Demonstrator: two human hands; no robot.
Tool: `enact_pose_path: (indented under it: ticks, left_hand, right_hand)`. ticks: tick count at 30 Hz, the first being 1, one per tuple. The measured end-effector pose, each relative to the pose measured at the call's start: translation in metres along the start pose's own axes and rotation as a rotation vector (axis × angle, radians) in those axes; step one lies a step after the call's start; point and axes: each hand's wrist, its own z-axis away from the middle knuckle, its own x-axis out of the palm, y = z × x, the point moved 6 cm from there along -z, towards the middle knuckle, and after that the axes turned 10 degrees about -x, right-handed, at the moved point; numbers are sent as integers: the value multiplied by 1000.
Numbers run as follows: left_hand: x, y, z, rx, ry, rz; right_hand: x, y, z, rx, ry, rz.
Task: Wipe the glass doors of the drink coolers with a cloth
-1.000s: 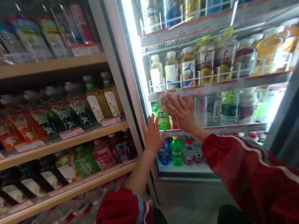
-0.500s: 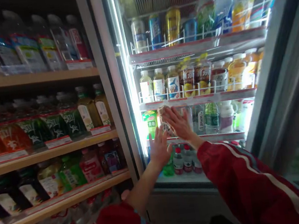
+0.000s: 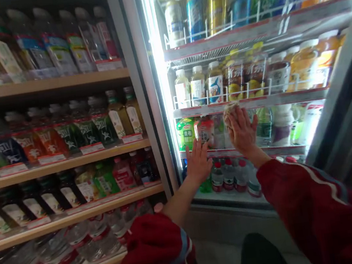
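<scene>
My right hand presses a pale, crumpled cloth against the glass door of a lit drinks cooler, in front of the third shelf. Part of the cloth is hidden under the fingers. Lower and to the left, my left hand is open with fingers spread, lying against or close to the same glass; it holds nothing. Behind it stand a green-labelled bottle and a red-labelled bottle.
To the left, a wooden shelf rack carries rows of bottled drinks. Cans such as a gold can stand on the cooler's top shelf. A metal door frame runs along the right. My dark-clothed knee shows below.
My right hand has slid the cloth to the right across the glass, uncovering the red-labelled bottle. The left hand stays by the lower left glass. The view has shifted left.
</scene>
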Motion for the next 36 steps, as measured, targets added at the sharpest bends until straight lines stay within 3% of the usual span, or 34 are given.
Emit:
enact_pose_path:
  ticks: [4,9,16,23,29,31,33,36]
  left_hand:
    - [4,12,-8,24,-24,18]
    - [12,23,-24,43,-24,46]
    - [14,65,-44,169,22,93]
    - [16,73,-54,187,31,84]
    - [19,105,-62,248,31,90]
    - [19,113,-67,271,34,86]
    - [21,119,-71,285,44,80]
    - [24,126,-77,299,64,78]
  right_hand:
    - [-5,15,6,-5,-16,20]
    - [-28,62,21,225,60,155]
    - [-15,32,24,65,-34,155]
    - [-48,99,42,338,76,285]
    - [-33,63,37,62,-23,285]
    - [-36,63,38,16,-10,286]
    - [-44,78,41,46,19,299]
    - [-60,116,48,232,54,327]
